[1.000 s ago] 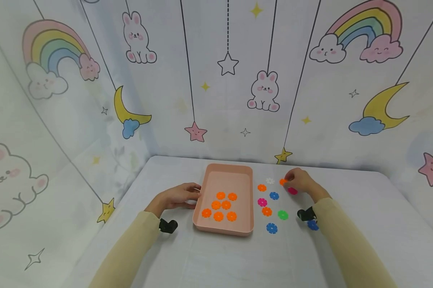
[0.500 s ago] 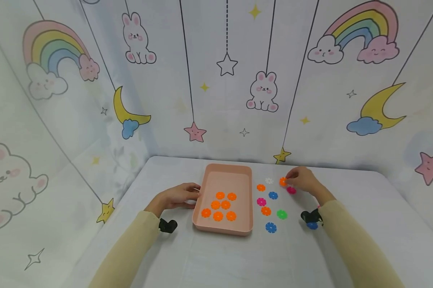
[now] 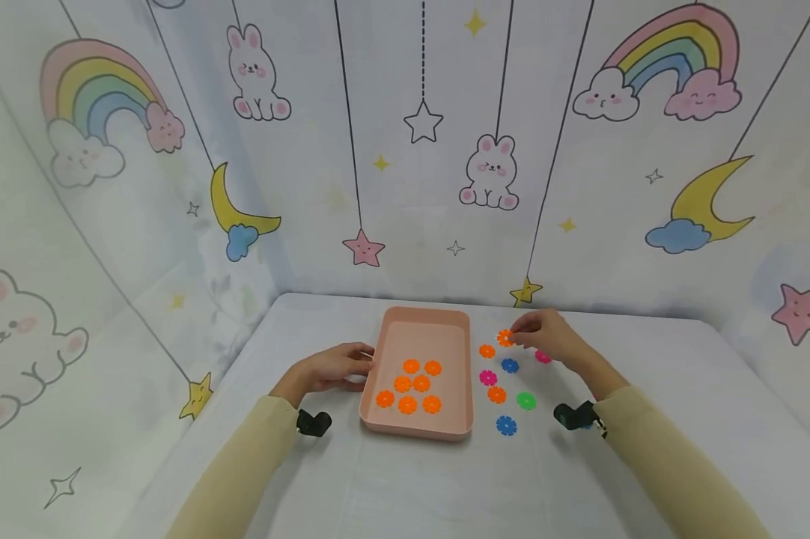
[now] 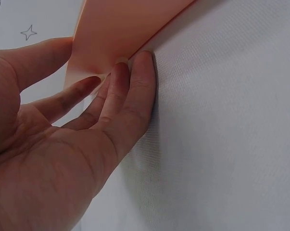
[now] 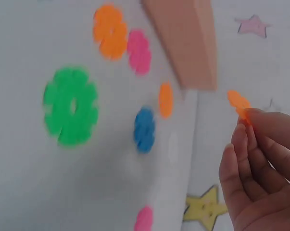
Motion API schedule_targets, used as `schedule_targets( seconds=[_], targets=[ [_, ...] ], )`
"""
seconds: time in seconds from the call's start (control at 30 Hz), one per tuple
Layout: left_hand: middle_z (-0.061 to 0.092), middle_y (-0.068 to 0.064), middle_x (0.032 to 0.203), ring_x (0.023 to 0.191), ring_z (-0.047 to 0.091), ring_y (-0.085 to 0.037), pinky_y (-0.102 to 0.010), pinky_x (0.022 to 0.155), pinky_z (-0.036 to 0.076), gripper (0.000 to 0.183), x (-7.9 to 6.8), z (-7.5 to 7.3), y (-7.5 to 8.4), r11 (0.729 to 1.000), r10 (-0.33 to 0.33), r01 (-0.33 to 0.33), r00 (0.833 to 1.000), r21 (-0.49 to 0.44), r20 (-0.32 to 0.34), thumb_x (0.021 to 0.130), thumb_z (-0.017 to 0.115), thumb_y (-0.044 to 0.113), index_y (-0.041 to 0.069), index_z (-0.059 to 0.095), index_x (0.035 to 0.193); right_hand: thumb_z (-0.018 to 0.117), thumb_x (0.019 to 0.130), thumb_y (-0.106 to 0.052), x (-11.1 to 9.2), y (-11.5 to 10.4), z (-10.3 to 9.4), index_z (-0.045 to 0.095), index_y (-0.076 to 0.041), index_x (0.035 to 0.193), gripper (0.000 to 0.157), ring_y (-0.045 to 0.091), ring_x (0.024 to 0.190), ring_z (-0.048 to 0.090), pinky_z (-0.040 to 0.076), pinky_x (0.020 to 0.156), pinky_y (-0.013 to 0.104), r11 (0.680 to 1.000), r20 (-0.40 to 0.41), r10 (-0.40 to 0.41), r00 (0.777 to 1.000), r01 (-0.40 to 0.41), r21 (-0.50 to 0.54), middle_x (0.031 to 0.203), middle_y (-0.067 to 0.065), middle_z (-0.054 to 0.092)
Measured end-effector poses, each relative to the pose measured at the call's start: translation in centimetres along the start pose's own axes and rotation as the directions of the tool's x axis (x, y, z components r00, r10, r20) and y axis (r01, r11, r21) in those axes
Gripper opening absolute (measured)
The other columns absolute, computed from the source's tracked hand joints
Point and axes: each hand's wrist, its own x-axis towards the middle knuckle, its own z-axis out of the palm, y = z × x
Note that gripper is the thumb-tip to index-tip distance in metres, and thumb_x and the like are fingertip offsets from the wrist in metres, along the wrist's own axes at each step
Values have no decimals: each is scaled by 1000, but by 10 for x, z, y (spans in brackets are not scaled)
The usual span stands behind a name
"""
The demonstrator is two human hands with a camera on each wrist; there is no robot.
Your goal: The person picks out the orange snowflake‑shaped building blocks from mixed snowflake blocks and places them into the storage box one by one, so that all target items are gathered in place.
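Note:
In the head view, my right hand [image 3: 546, 337] pinches an orange flower-shaped plastic disc [image 3: 504, 338] above the table, to the right of the pink tray [image 3: 427, 315]. The right wrist view shows that orange disc [image 5: 238, 100] held between thumb and fingertips. My left hand [image 3: 331, 367] rests at the tray's left side. Its fairly straight fingers [image 4: 135, 91] touch the outer wall of the tray [image 4: 120, 29], with the thumb against the wall too. Inside the tray, several orange discs [image 3: 407, 405] lie flat in the nearer half.
Right of the tray lie loose discs: orange ones [image 3: 496, 394], blue ones [image 3: 506, 425], pink ones [image 3: 488, 378] and a green one [image 3: 526, 401]. A printed cloth backdrop [image 3: 405, 187] stands behind the white table [image 3: 391, 486]. Dark wrist cameras [image 3: 573, 416] hang below the sleeves.
My right hand has lifted the orange disc from beside the pink one and carried it left, over where the white disc showed. The left hand has stayed at the tray.

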Motion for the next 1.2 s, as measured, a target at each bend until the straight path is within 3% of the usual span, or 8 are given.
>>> schedule_targets(
  seconds=[0.33,0.63,0.73,0.97,1.2],
  targets=[
    [49,-19,145,115,62,-27,-45,98,57,48,-1,0,0,1000,1,0,1000,-3,8,103,61,13,1,46,147,71,97,-19,10,-54,31,72,-2,109,20,25,85,68,58,80,32,995,58,-67,996,62,84,102,17,73],
    [51,-18,144,114,63,-26,-44,97,57,48,0,0,-1,1000,6,-6,1000,2,2,103,62,13,1,47,146,72,95,-12,27,-100,65,72,0,101,13,23,86,67,61,83,39,985,104,-88,991,70,159,96,11,73],
    [51,-18,143,114,63,-26,-44,97,57,47,1,-1,-2,1000,5,-5,1000,1,0,103,62,13,2,47,146,72,94,-10,36,-107,75,71,2,100,13,24,84,68,61,83,41,984,114,-91,989,71,162,94,13,73],
    [51,-18,143,113,63,-26,-43,96,58,45,3,-1,-1,1000,14,-14,1000,-2,15,103,61,13,2,48,145,70,92,-2,60,-110,96,70,7,97,11,47,98,68,62,85,45,980,137,-64,989,37,195,91,17,74],
    [50,-19,144,115,62,-27,-44,97,57,47,-2,-4,0,1000,-1,1,1000,0,26,103,61,13,1,46,146,71,90,0,80,-114,121,74,6,94,8,40,90,70,61,86,45,989,179,-8,984,-18,145,88,15,73]
  ],
)
